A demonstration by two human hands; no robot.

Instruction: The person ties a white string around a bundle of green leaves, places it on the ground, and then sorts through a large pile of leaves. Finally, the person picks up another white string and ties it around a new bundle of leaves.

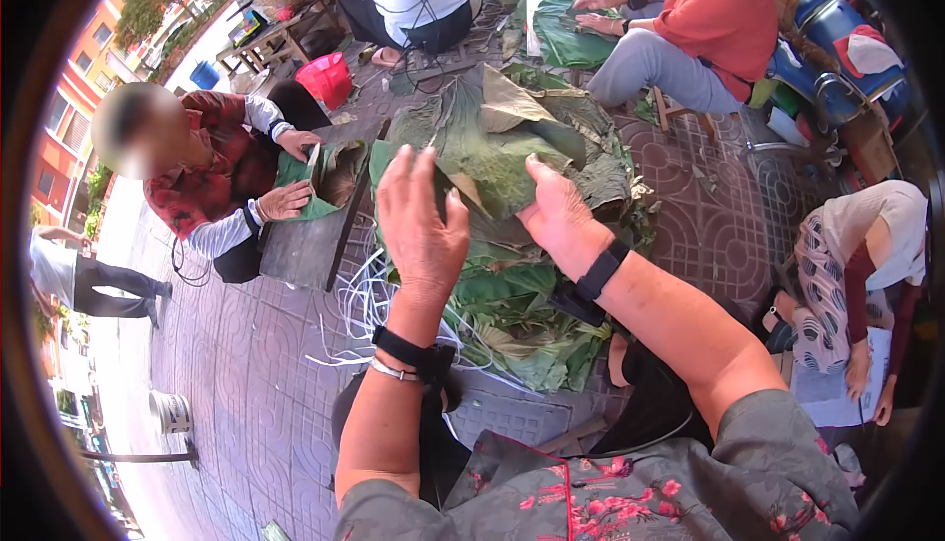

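A large pile of broad, dried green-brown leaves [497, 173] lies in front of me. My left hand [423, 216] is at the pile's left side, back upward, with fingers stretched out and thumb apart; no object shows in it. On the other side, my right hand [566, 211] has its thumb above the edge of a top leaf and its fingers partly hidden below, seemingly gripping it. Greener folded leaves [512, 290] lie lower in the stack, nearer my lap. White plastic strips [366, 310] trail out at the left of the pile.
At left, a person holds a folded leaf [335, 179] on a wooden board [310, 246]. Another person, in red [714, 19], flattens a leaf [571, 39]. A person sits at far right. A red bucket [325, 78], blue barrels [832, 34] and a white bucket [171, 412] stand around.
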